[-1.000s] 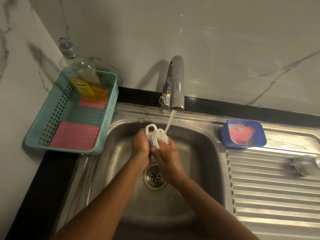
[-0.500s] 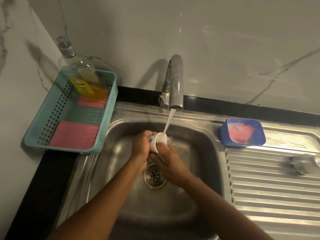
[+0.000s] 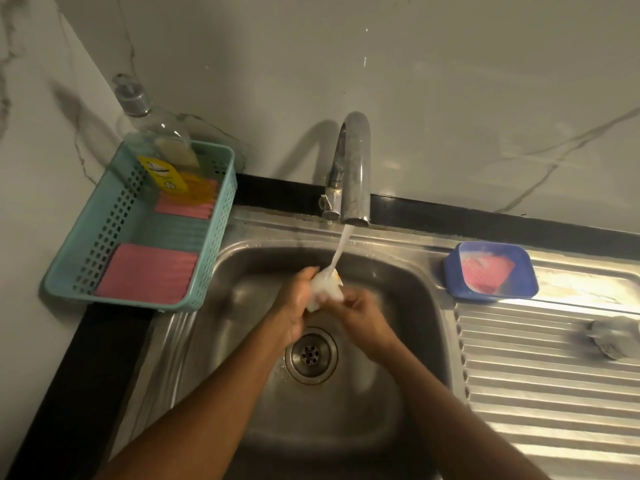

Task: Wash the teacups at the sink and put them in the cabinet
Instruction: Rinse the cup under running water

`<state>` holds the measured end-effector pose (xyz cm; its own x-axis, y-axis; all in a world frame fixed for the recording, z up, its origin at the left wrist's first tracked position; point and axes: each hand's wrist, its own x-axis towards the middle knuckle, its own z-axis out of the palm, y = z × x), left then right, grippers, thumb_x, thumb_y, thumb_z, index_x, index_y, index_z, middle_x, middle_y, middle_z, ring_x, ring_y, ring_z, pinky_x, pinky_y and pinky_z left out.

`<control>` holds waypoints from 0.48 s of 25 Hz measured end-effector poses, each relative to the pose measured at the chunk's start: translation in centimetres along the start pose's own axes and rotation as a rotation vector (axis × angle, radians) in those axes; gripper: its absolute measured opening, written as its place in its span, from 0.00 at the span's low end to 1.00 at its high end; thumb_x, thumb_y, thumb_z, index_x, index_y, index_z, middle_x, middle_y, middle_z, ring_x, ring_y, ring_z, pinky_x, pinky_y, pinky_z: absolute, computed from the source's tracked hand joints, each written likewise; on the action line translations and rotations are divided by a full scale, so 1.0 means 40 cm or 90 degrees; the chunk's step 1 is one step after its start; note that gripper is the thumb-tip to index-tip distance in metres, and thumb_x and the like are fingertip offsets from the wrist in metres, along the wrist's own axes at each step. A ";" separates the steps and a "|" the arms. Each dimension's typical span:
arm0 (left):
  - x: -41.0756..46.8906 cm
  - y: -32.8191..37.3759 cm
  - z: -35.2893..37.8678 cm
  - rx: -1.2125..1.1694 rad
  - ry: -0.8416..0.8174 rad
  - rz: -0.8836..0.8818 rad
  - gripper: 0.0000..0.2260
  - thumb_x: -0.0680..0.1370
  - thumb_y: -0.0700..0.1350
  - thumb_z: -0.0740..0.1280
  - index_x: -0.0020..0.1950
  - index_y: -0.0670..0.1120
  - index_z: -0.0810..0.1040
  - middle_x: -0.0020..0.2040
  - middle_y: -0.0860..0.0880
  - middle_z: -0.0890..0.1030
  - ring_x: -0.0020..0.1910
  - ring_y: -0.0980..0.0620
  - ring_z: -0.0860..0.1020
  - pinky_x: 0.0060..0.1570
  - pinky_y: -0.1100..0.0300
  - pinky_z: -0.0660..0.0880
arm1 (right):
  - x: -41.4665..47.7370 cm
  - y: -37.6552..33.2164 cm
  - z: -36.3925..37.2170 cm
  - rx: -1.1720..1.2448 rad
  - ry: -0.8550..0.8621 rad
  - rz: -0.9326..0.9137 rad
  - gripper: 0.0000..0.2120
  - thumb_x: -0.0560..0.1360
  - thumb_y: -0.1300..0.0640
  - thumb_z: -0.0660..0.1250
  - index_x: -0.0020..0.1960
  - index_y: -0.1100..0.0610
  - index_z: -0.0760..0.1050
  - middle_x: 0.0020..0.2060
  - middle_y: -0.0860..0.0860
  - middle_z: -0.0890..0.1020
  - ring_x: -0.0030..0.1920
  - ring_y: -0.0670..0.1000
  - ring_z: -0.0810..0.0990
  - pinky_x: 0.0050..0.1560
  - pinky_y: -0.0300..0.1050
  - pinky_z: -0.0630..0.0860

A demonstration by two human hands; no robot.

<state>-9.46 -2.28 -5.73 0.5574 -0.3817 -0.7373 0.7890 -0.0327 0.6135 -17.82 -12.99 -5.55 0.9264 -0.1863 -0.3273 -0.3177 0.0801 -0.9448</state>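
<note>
A small white teacup (image 3: 325, 287) is held over the steel sink (image 3: 408, 271), right under the running stream from the chrome tap (image 3: 353, 174). My left hand (image 3: 294, 303) wraps the cup from the left. My right hand (image 3: 360, 315) grips and rubs it from the right. The fingers hide much of the cup, and its handle is out of sight. A second cup (image 3: 613, 336), blurred, lies on its side on the ribbed drainboard at the right.
A teal basket (image 3: 221, 216) left of the sink holds pink sponge cloths (image 3: 145, 273) and a dish-soap bottle (image 3: 159, 147). A blue tub (image 3: 491, 270) with a pink cloth sits at the sink's back right corner. The drain (image 3: 310, 355) lies under my hands. Marble walls stand behind and to the left.
The cup has been turned in my hands under the water; its handle, sticking up a second ago, no longer shows. Both hands stay in the same spot over the drain.
</note>
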 end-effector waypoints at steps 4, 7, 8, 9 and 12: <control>0.000 -0.062 0.046 0.285 0.100 0.337 0.11 0.81 0.58 0.59 0.51 0.56 0.79 0.51 0.51 0.82 0.50 0.52 0.81 0.48 0.55 0.79 | 0.020 0.023 0.069 0.539 0.176 0.199 0.24 0.81 0.44 0.62 0.64 0.62 0.79 0.58 0.63 0.83 0.61 0.61 0.81 0.65 0.58 0.75; 0.029 -0.075 0.025 0.370 0.148 0.430 0.14 0.81 0.58 0.61 0.57 0.54 0.82 0.54 0.52 0.83 0.54 0.54 0.81 0.55 0.54 0.79 | 0.056 0.022 0.097 0.614 0.152 0.281 0.27 0.82 0.38 0.57 0.65 0.60 0.79 0.54 0.59 0.84 0.60 0.57 0.81 0.60 0.52 0.78; 0.033 -0.066 0.021 0.355 0.156 0.429 0.12 0.83 0.53 0.62 0.57 0.51 0.83 0.51 0.52 0.84 0.52 0.55 0.82 0.53 0.54 0.80 | 0.067 0.021 0.099 0.595 0.132 0.313 0.27 0.82 0.38 0.58 0.63 0.58 0.79 0.51 0.57 0.84 0.57 0.56 0.82 0.55 0.51 0.79; 0.029 -0.054 0.019 0.315 0.181 0.413 0.11 0.83 0.49 0.62 0.53 0.49 0.84 0.47 0.51 0.85 0.48 0.53 0.83 0.49 0.54 0.81 | 0.071 0.014 0.100 0.547 0.112 0.347 0.25 0.81 0.38 0.59 0.61 0.57 0.80 0.48 0.57 0.84 0.53 0.55 0.83 0.51 0.50 0.79; 0.013 -0.022 0.009 0.061 0.216 0.163 0.14 0.82 0.52 0.63 0.47 0.47 0.85 0.42 0.45 0.86 0.44 0.44 0.85 0.41 0.54 0.79 | 0.068 -0.001 0.091 0.417 0.072 0.366 0.23 0.80 0.38 0.62 0.54 0.58 0.82 0.42 0.56 0.84 0.43 0.54 0.83 0.43 0.48 0.78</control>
<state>-9.96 -2.78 -6.54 0.7983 -0.0639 -0.5988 0.5952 -0.0679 0.8007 -14.55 -9.93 -6.33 0.6225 -0.0372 -0.7818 -0.5165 0.7310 -0.4460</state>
